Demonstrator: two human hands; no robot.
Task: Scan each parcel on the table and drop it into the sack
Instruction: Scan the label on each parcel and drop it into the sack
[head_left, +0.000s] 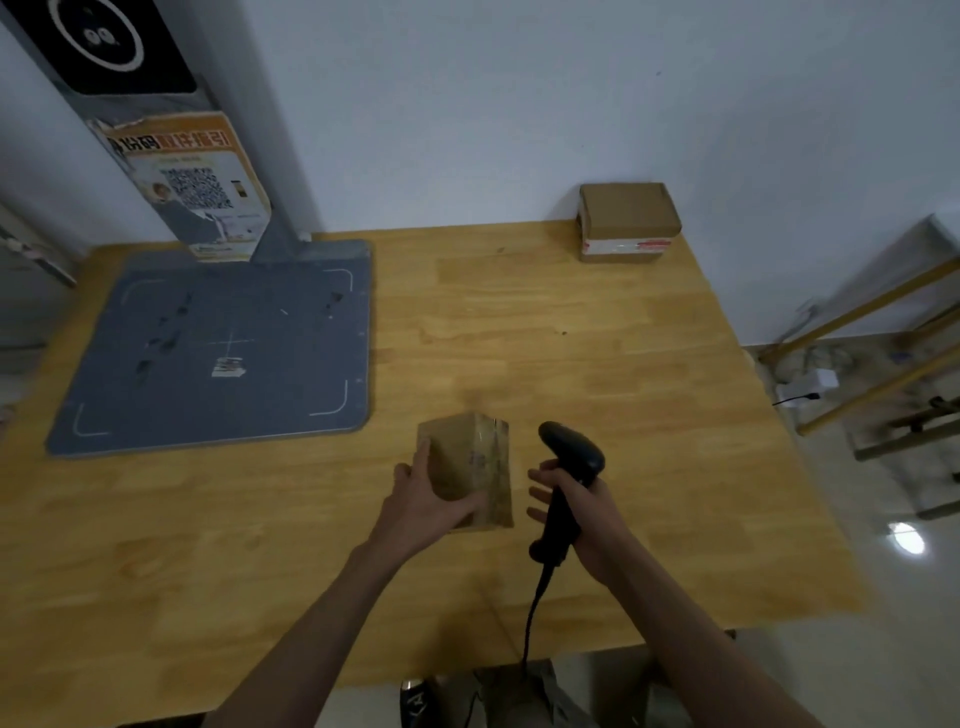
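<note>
1. The left hand (431, 501) has its fingers wrapped round a small cardboard parcel (467, 470), tilted on the near middle of the desk (649, 415)
2. The right hand (582, 512) holds the barcode scanner (569, 467) by its handle, just beside that parcel
3. A second parcel (626, 221) waits at the far edge, seemingly unscanned
4. The sack is not in view, so its contents cannot be told; scanning and dropping both remain

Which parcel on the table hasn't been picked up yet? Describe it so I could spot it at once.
Start at the wooden table and go to its far right corner by the white wall. There sits a small cardboard box, closed, with a white and red label band on its near side. Unlike the other parcel, held in the left hand beside the scanner, nothing touches it.
</note>
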